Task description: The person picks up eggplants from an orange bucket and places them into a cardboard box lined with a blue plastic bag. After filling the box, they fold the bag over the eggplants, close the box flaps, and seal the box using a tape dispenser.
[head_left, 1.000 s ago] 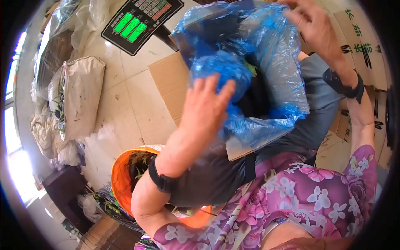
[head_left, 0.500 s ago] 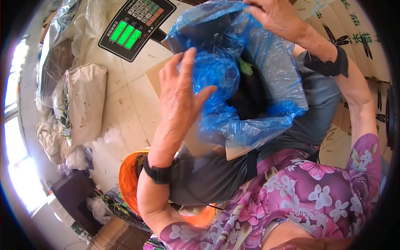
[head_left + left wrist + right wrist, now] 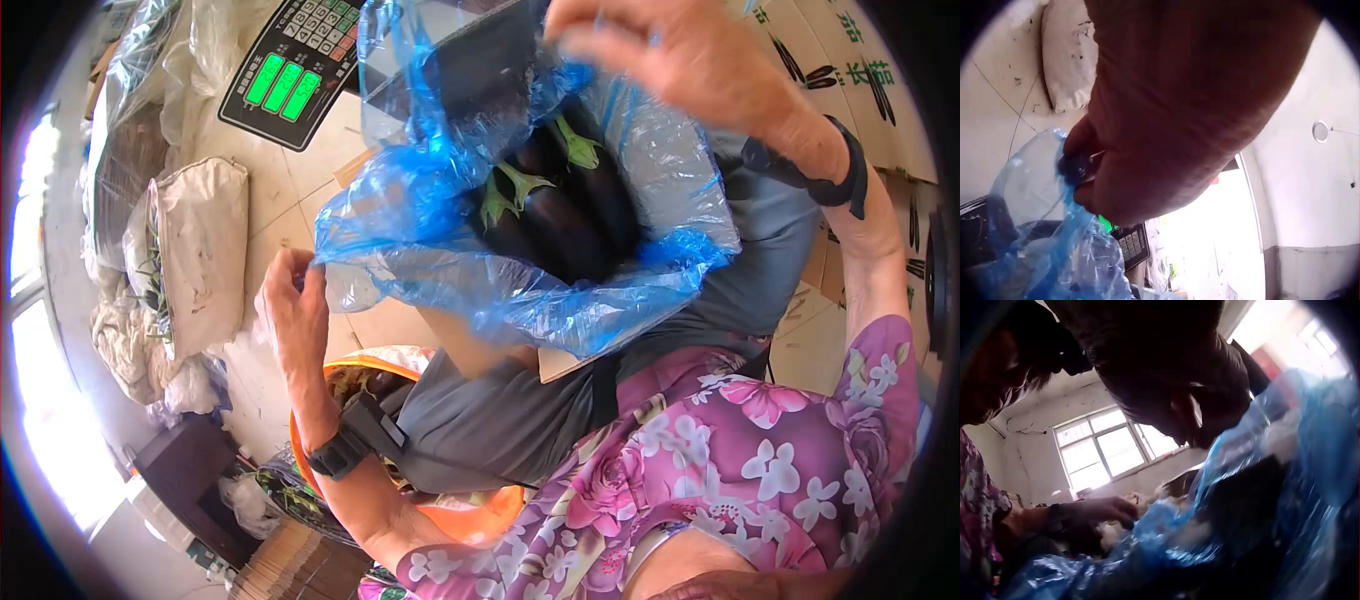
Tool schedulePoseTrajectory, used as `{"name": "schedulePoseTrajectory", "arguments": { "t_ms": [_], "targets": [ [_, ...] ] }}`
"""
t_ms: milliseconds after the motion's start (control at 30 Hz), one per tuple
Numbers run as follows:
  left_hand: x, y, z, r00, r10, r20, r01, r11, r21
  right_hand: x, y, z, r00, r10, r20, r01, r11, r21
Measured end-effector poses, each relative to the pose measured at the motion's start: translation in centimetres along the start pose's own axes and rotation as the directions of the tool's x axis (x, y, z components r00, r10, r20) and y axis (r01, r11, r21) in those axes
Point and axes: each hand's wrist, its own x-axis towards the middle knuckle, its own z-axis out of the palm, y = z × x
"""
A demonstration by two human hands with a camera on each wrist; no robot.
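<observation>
Several dark purple eggplants [image 3: 570, 215] with green caps lie inside a blue plastic bag [image 3: 400, 215] that lines a cardboard box on the person's lap. The left hand [image 3: 292, 300] pinches the bag's edge and stretches it out to the left, beyond the box. In the left wrist view, finger and thumb of this left hand [image 3: 1166, 125] grip the thin blue film [image 3: 1066, 231]. Above the box's far right side is the right hand [image 3: 680, 65], blurred, its fingers bent close over the bag; whether they hold the film I cannot tell.
A scale display [image 3: 290, 75] with green digits stands at the upper left. An orange bucket [image 3: 480, 515] sits beside the left leg. A pale sack [image 3: 205, 250] lies on the tiled floor, and printed cardboard [image 3: 850, 80] is at the right.
The left hand has moved from over the bundled film to the left, drawing the bag's edge outward and uncovering more eggplants. The right hand moved left, then slightly back to the right.
</observation>
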Motion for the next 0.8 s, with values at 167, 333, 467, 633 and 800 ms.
{"name": "schedulePoseTrajectory", "arguments": {
  "t_ms": [167, 333, 467, 633, 800],
  "targets": [
    [-2.4, 1.6, -3.1, 0.978, -0.099, 0.185, 0.146, 0.954, -0.262, -0.6, 1.7, 7.8, 0.682, -0.026, 0.731, 0.075, 0.997, -0.034],
    [-5.7, -0.6, -7.3, 0.967, -0.194, 0.167, 0.225, 0.955, -0.194, 5.1, 7.0, 9.6, 0.994, -0.022, -0.112, -0.013, 0.955, -0.297],
    [-8.1, -1.3, -6.8, 0.903, -0.357, -0.239, 0.250, 0.889, -0.383, 5.0, 3.0, 6.6, 0.881, -0.328, -0.342, 0.302, 0.945, -0.128],
    [-8.6, -0.1, -4.9, 0.908, -0.306, -0.287, 0.160, 0.885, -0.438, 2.4, 3.1, 8.1, 0.969, -0.246, 0.026, 0.244, 0.931, -0.273],
    [-7.7, 3.6, -2.9, 0.971, 0.103, 0.216, -0.007, 0.914, -0.406, 3.1, 5.6, 11.3, 0.974, -0.079, 0.213, 0.175, 0.861, -0.478]
  ]
}}
